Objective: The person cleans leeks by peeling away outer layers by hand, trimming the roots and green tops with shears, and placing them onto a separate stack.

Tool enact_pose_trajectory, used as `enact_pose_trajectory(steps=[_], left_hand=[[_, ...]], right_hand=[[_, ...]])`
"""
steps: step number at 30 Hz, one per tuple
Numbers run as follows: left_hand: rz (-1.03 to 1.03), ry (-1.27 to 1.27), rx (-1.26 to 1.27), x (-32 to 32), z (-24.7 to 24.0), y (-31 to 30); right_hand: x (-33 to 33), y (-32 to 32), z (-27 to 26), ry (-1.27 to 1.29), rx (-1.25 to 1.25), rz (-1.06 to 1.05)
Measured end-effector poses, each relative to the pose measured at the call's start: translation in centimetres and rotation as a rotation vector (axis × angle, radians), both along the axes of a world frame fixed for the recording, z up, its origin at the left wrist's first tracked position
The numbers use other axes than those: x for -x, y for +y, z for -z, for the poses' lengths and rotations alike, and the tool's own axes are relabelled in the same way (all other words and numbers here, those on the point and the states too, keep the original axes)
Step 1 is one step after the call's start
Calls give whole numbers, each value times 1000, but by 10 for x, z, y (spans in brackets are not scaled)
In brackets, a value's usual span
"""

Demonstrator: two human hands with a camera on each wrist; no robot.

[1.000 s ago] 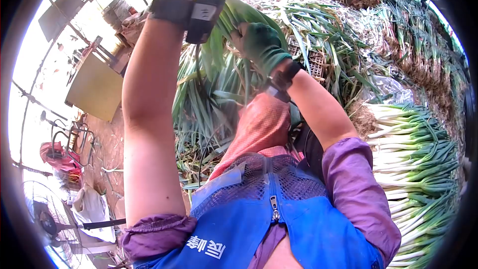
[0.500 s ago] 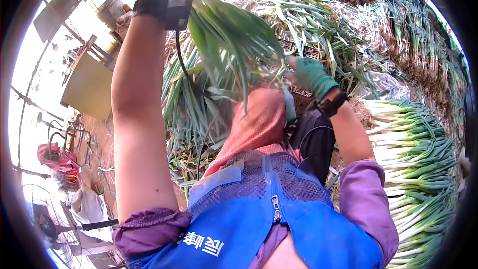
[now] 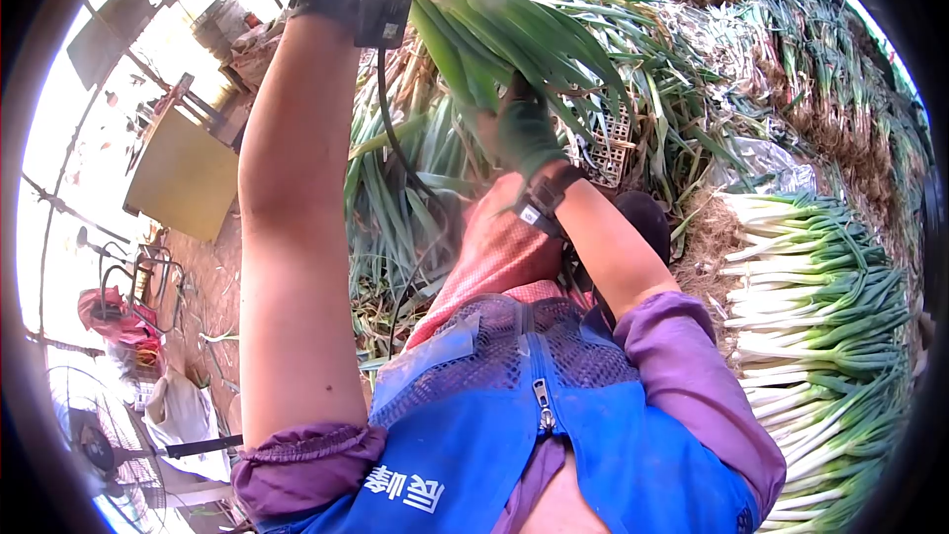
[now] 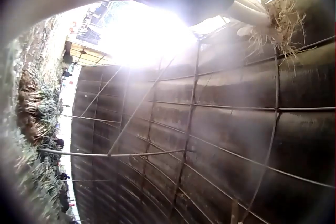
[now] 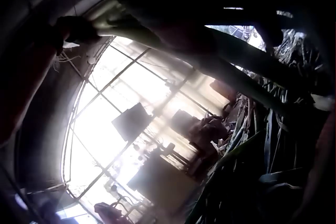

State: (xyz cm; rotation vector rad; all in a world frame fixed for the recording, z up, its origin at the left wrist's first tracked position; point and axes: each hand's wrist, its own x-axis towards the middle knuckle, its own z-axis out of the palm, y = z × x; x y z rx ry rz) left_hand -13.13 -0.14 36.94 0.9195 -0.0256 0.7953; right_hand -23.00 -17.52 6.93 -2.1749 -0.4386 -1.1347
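Note:
My left hand [image 5: 79, 28], gloved, grips the green onions [image 3: 474, 25] at the white stem end; in the head view it is mostly cut off by the top edge. Stringy roots [image 4: 283, 27] stick out past the hand in the left wrist view. The long green leaves fan out to the right and droop. My right hand [image 3: 524, 133], in a green glove, is up at the underside of these leaves, its fingertips partly covered by them. I cannot tell whether its fingers close on a leaf. The right wrist view is dark there.
A heap of loose leaves [image 3: 395, 208] lies below the hands, with a plastic crate [image 3: 608, 148] beside it. Trimmed green onions [image 3: 811, 336] lie in a row at the right. More bundles [image 3: 830, 99] are piled behind. A fan [image 3: 99, 445] stands at the lower left.
My right hand moved from the leaves out to the right, then came back up to them. My left hand shifted left with the green onions and then back right.

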Motion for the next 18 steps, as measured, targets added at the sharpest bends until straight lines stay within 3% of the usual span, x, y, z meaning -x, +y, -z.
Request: enact_pose_trajectory(steps=[1, 4, 5, 6, 8, 10, 15, 16, 18], left_hand=[[10, 3, -48, -2, 2, 4], [-23, 50, -283, -10, 3, 26], [-77, 98, -424, -15, 0, 31], [-132, 144, -564, -21, -2, 35], [-14, 38, -272, -35, 1, 42], [102, -69, 18, -33, 2, 39], [346, -180, -194, -19, 21, 51], [375, -188, -209, -20, 23, 52], [37, 79, -212, 14, 9, 4]], right_hand=[[-2, -5, 0, 14, -35, 5], [7, -34, -17, 472, -106, -73], [-21, -34, 16, 257, -146, -38], [-21, -37, 12, 378, -107, -107], [-16, -43, -3, 621, -29, -245], [-8, -42, -1, 663, -32, -270], [-2, -27, -7, 807, 131, -267], [0, -26, -7, 532, 332, -324], [13, -23, -20, -43, 705, -413]])
